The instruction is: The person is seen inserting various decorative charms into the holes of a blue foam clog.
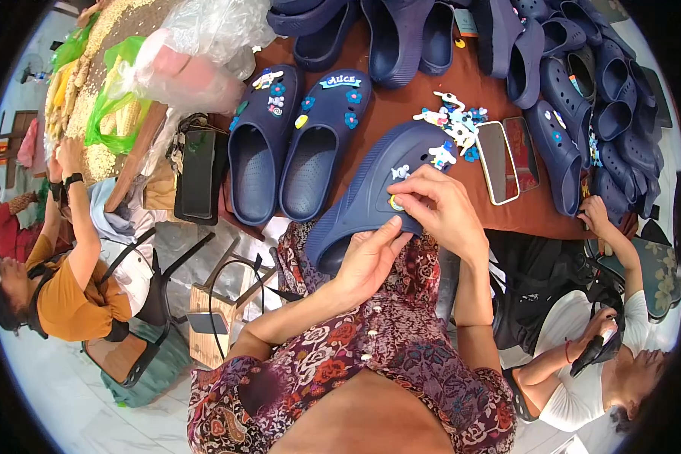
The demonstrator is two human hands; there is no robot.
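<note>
A navy clog (359, 185) lies tilted above my lap, its toe toward the table. My left hand (367, 261) grips it near the opening, thumb on top. With thumb and forefinger, my right hand (445, 212) pinches a small yellow charm (394, 202) against the clog's upper. A grey charm (400, 173) and a white figure charm with a blue hat (443, 156) sit on the clog nearby. Beyond its toe is a heap of loose charms (455, 121). To the left stand two navy clogs, one (259, 151) and another (327, 144), both decorated with charms.
Many navy clogs (613, 113) crowd the right and far table (446, 94). Two phones lie right, a white-edged one (496, 163) and a red one (523, 155); a black phone (199, 172) lies left. People sit on both sides. Plastic bags (197, 64) and corn kernels (102, 163) occupy the left.
</note>
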